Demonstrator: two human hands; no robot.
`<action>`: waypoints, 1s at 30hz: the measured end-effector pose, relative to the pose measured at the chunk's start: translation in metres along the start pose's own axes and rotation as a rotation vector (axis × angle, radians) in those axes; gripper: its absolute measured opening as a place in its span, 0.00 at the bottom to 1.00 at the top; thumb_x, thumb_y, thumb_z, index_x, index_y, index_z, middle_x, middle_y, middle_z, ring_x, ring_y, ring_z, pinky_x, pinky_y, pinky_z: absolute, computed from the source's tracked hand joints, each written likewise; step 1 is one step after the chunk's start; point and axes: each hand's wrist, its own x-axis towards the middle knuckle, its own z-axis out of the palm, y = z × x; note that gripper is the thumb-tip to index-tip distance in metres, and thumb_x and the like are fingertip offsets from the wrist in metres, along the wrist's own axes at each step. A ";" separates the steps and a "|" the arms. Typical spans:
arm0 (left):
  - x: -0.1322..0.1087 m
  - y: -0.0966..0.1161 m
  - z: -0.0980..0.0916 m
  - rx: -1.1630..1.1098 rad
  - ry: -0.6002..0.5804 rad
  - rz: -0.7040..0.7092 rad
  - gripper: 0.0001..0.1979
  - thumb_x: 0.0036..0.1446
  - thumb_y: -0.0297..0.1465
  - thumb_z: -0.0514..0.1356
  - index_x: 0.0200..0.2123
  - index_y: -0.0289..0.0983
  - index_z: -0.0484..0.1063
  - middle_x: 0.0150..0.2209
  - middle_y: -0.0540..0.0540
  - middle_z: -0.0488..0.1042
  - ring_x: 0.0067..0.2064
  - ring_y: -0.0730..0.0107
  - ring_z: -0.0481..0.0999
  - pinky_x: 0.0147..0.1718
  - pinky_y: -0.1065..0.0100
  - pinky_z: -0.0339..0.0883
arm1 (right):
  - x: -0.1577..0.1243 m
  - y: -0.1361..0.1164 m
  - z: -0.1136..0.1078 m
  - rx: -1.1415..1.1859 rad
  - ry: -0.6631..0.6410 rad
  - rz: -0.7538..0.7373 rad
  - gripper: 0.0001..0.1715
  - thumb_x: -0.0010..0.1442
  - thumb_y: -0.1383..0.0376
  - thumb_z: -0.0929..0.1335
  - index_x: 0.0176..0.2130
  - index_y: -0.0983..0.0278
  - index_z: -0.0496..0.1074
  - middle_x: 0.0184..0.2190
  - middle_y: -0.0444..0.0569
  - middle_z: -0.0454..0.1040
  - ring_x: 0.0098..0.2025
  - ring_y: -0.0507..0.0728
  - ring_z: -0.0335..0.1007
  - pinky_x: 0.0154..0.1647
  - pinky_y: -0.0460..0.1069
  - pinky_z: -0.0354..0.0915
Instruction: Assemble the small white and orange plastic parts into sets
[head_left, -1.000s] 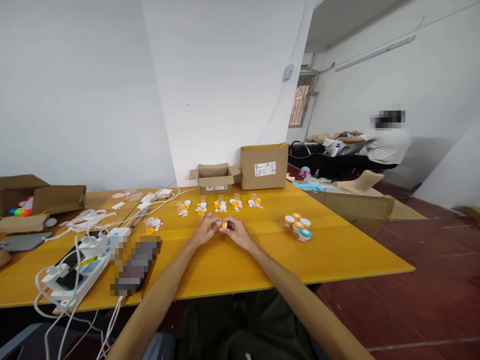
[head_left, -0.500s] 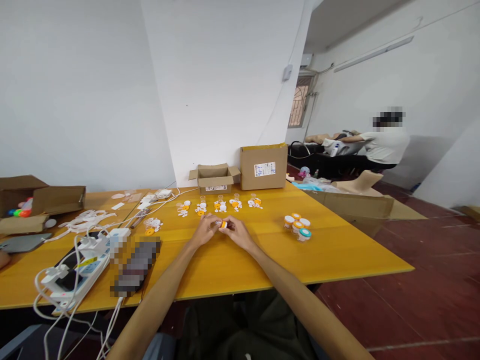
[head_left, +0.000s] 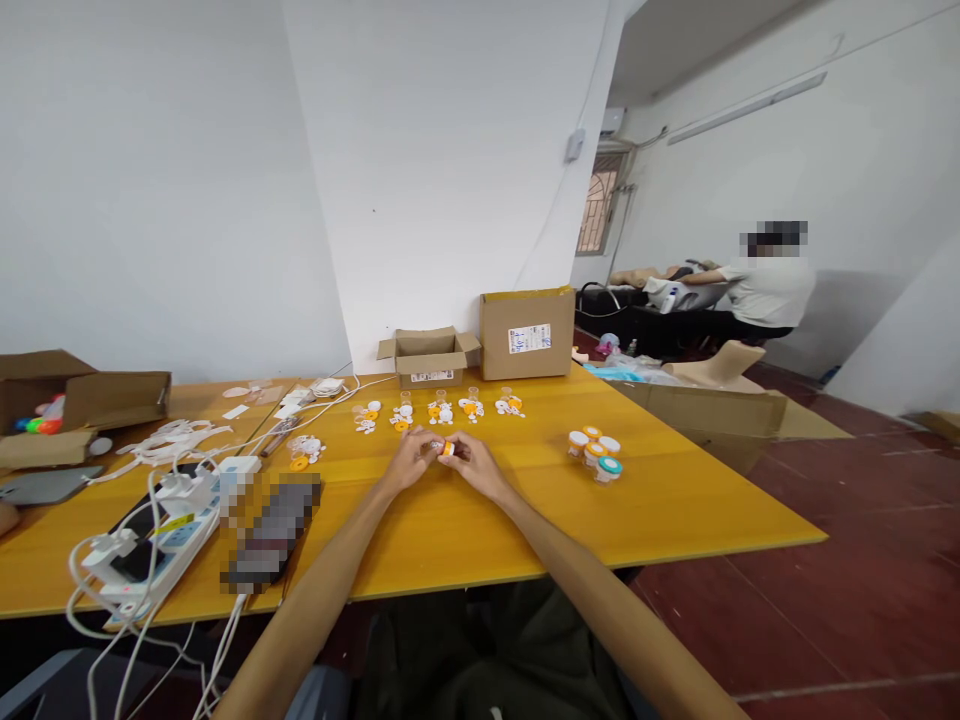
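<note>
Lying in front and to the left of the small open box point(head_left: 431, 377) are white bits point(head_left: 310, 446) and an orange ring point(head_left: 300, 464). Just before the box is a row of more little piles point(head_left: 445, 412). Farther in front of the box, the left hand point(head_left: 415, 459) pinches one side of a small orange and white part point(head_left: 448, 449). The right hand point(head_left: 475, 460) pinches its other side. This step looks like fitting bits together, so the next move seems to need a careful, firm pinch. In front and right of the box stand lidded jars point(head_left: 596, 451).
</note>
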 end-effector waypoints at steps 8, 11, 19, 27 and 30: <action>0.001 -0.001 0.000 0.007 -0.007 0.003 0.13 0.63 0.36 0.54 0.37 0.41 0.79 0.32 0.48 0.79 0.39 0.62 0.70 0.50 0.58 0.59 | -0.001 -0.002 0.002 -0.036 0.024 -0.010 0.09 0.50 0.59 0.71 0.31 0.61 0.70 0.26 0.41 0.72 0.29 0.53 0.67 0.33 0.48 0.63; 0.000 -0.001 0.000 0.007 -0.010 0.000 0.13 0.63 0.36 0.54 0.38 0.41 0.79 0.33 0.48 0.79 0.39 0.62 0.70 0.51 0.57 0.59 | 0.000 0.001 0.002 -0.005 0.007 -0.009 0.11 0.50 0.58 0.71 0.31 0.61 0.70 0.26 0.42 0.72 0.30 0.53 0.67 0.33 0.48 0.64; 0.000 0.000 -0.002 -0.003 -0.015 -0.013 0.13 0.63 0.37 0.55 0.37 0.42 0.80 0.32 0.48 0.78 0.39 0.61 0.71 0.50 0.58 0.60 | 0.002 0.008 0.000 0.024 -0.016 -0.002 0.12 0.50 0.56 0.72 0.33 0.61 0.71 0.28 0.43 0.73 0.32 0.54 0.68 0.36 0.49 0.65; -0.001 0.000 -0.005 0.002 0.006 -0.023 0.14 0.63 0.38 0.55 0.37 0.41 0.80 0.33 0.47 0.79 0.39 0.61 0.71 0.51 0.56 0.59 | 0.002 0.008 -0.001 0.065 -0.019 0.035 0.16 0.48 0.55 0.74 0.33 0.61 0.72 0.29 0.43 0.74 0.32 0.55 0.70 0.37 0.51 0.67; 0.000 0.000 -0.003 0.021 0.019 -0.034 0.13 0.62 0.36 0.55 0.37 0.42 0.80 0.33 0.47 0.79 0.39 0.61 0.72 0.50 0.56 0.59 | 0.002 0.010 0.000 0.067 -0.012 0.068 0.16 0.47 0.56 0.74 0.33 0.61 0.71 0.28 0.43 0.74 0.32 0.55 0.70 0.38 0.51 0.68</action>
